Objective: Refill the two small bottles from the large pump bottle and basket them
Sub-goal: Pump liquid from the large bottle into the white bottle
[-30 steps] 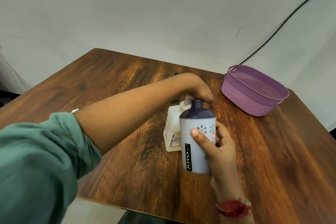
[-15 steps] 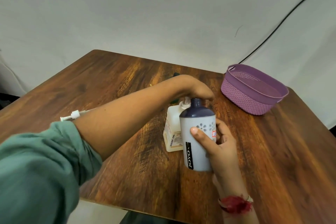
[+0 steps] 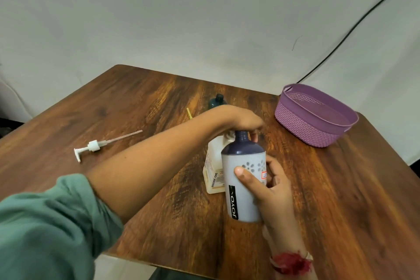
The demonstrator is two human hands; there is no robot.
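Nearest, in the lower left of the frame, a green sleeve (image 3: 45,223) is pushed up the left arm, and at the bottom right a red thread band (image 3: 292,262) circles the right wrist. Just above it the right hand (image 3: 272,191) grips the grey bottle (image 3: 243,191), 1 of the 2 small ones, navy-topped and marked JOYO. The thumb lies across its front and the fingers curl round its right side. The bottle stands upright at the frame's centre; I cannot tell whether its base touches the table (image 3: 341,211).

Right behind it, touching or nearly so, stands the pale large pump bottle (image 3: 213,173). The left hand (image 3: 243,120) sits on top of it, fingers bent down over the white pump head, right above the grey bottle's open neck.

Left of centre, well apart from both hands, a loose pump (image 3: 91,146) with its long tube lies flat on the wood. Beyond the left forearm lie a yellow strip (image 3: 189,113) and a dark teal bottle (image 3: 217,100), partly hidden. At the upper right edge of the table sits the purple basket (image 3: 295,118). A black cable (image 3: 363,18) runs up the pale backdrop behind it.
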